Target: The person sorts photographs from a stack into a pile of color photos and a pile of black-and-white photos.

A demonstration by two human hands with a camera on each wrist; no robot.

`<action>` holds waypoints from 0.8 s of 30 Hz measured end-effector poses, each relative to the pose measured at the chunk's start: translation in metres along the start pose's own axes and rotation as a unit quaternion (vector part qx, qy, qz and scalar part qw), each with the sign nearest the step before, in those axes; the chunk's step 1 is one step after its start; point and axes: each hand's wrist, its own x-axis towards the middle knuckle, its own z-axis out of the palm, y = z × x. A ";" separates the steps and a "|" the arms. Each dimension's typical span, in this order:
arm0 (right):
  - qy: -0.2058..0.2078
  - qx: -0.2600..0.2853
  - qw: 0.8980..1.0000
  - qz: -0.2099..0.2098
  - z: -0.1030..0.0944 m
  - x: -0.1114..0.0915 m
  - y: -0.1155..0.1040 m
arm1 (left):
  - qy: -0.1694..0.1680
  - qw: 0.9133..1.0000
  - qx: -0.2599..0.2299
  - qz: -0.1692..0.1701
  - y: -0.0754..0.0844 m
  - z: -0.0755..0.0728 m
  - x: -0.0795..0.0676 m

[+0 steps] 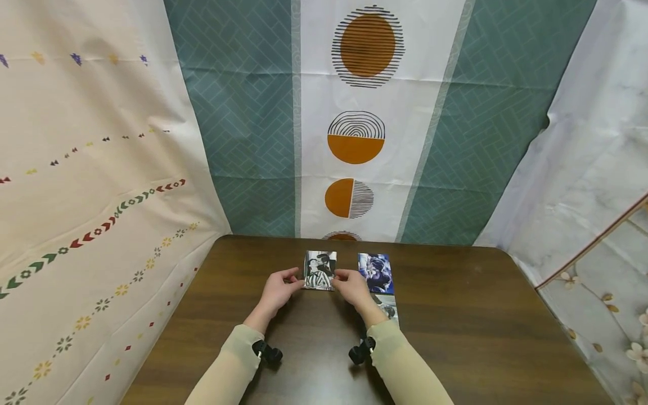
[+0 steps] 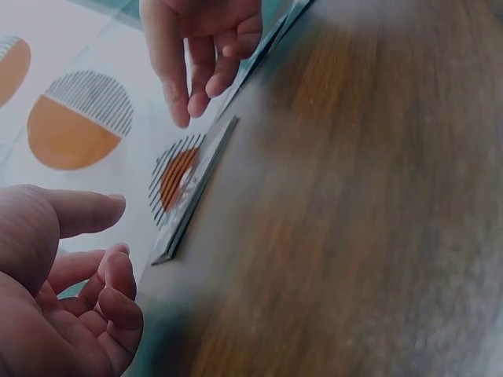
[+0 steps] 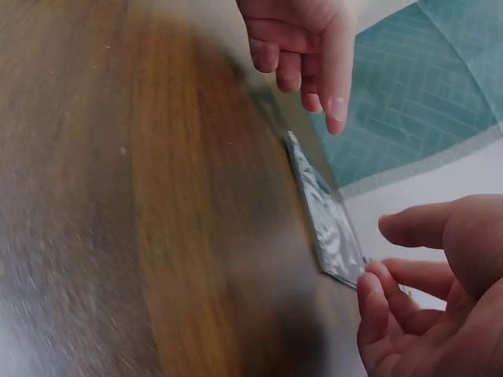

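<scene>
A square card with a black-and-white picture of people [image 1: 320, 270] lies flat near the table's far edge; one figure wears stripes. My left hand [image 1: 280, 288] is at its left side, with thumb and fingers loosely bent and apart. In the left wrist view, a gap shows between the left hand [image 2: 78, 290] and the card [image 2: 195, 192]. On the card's right side is my right hand [image 1: 351, 285]. The right wrist view has this hand's [image 3: 440, 290] fingertips by the card's [image 3: 326, 216] near corner, thumb raised off it; whether they touch I cannot tell.
Right of my right hand lies a blue picture card [image 1: 376, 274]. Just below it, a greyish picture card [image 1: 388, 306] is partly hidden by my right forearm. The brown wooden table [image 1: 466, 320] meets a patterned cloth [image 1: 258, 185] at its back edge.
</scene>
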 end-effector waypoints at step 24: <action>0.048 -0.117 0.992 -0.030 0.018 0.010 0.010 | -0.004 0.997 0.069 -0.030 -0.003 0.004 0.014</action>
